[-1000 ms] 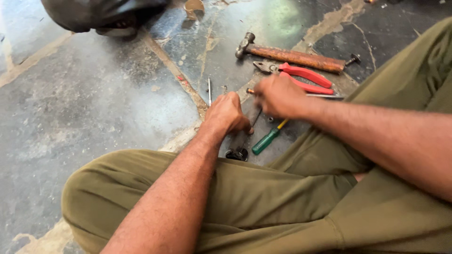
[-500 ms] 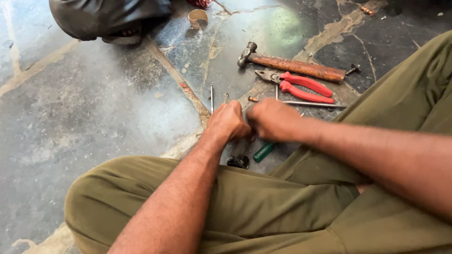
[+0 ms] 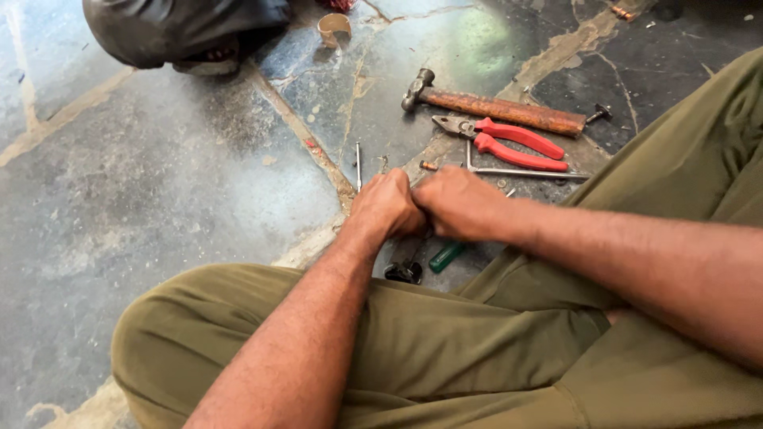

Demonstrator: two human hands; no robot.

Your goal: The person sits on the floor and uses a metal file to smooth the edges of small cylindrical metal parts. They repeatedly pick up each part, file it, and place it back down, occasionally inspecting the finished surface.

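The left hand (image 3: 387,208) and right hand (image 3: 459,203) press knuckle to knuckle just below the red-handled steel pliers (image 3: 503,139), both curled into tight fists around a small work piece that their fingers hide, so I cannot tell its shape. Below the fists, nearer the olive-green trouser leg (image 3: 445,342), a translucent green plastic screwdriver handle (image 3: 446,256) pokes out beside a small black metal part (image 3: 404,272). Just beyond the pliers lies a hammer with a rusty brown handle (image 3: 489,106), and just under them a thin L-shaped steel rod (image 3: 517,171), all on the cracked grey stone floor (image 3: 159,199).
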